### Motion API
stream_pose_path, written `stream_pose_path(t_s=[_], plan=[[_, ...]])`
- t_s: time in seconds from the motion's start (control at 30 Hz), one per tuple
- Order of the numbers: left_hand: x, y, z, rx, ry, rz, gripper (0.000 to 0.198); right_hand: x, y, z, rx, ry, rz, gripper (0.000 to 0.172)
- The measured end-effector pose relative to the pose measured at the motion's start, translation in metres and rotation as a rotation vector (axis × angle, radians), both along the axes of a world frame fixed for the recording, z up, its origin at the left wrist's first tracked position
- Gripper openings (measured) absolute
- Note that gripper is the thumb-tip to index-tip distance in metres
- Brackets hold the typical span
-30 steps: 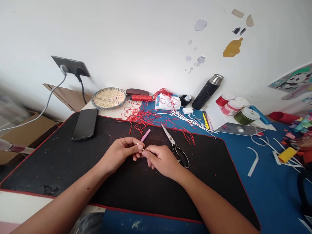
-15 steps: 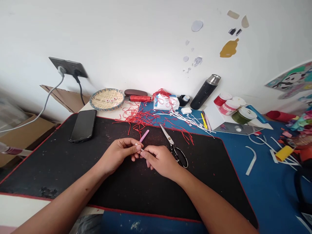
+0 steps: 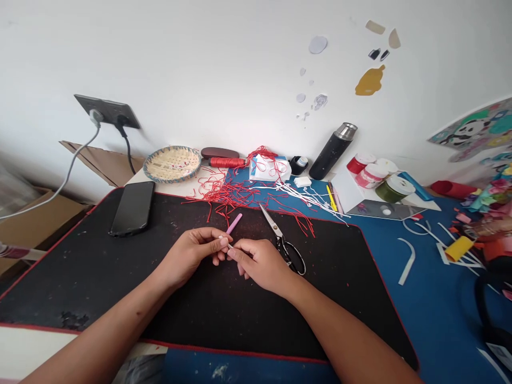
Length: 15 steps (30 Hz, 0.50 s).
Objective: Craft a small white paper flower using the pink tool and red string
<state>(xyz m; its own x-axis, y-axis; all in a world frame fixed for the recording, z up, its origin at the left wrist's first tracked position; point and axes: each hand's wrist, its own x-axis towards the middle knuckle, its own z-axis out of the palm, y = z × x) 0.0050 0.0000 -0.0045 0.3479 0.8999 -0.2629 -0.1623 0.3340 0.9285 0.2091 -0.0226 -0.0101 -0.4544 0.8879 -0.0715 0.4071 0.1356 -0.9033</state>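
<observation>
Holding the left hand and right hand together above the black desk mat, the person pinched a thin white strip at the fingertips, with a pink stick rising from it at frame centre. Steady, close fingers seemed best for such a small piece. Steel scissors lay just beside the right hand.

Count on the black desk mat: 1 left hand, 1 right hand, 1 pink stick, 1 pair of scissors, 1 phone. Past the mat's far edge: 1 woven basket, 1 red thread spool, 1 steel-capped flask, at least 3 jars. Wall socket: 2 plugs.
</observation>
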Motion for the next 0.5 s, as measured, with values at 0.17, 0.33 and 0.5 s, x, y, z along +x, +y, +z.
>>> stream_pose_path(t_s=[0.17, 0.33, 0.5], plan=[[-0.0013, 0.0004, 0.0015, 0.003, -0.006, 0.038, 0.033, -0.0005, 0.0004, -0.0010, -0.017, -0.010, -0.003, 0.025], [-0.0025, -0.0002, 0.0013, 0.011, 0.029, 0.055, 0.036, -0.0008, 0.0006, -0.0017, -0.025, 0.000, -0.013, 0.027], [-0.0029, 0.0003, 0.0009, -0.001, 0.022, 0.085, 0.036, -0.0003, 0.0003, -0.0003, -0.026, 0.018, -0.009, 0.024]])
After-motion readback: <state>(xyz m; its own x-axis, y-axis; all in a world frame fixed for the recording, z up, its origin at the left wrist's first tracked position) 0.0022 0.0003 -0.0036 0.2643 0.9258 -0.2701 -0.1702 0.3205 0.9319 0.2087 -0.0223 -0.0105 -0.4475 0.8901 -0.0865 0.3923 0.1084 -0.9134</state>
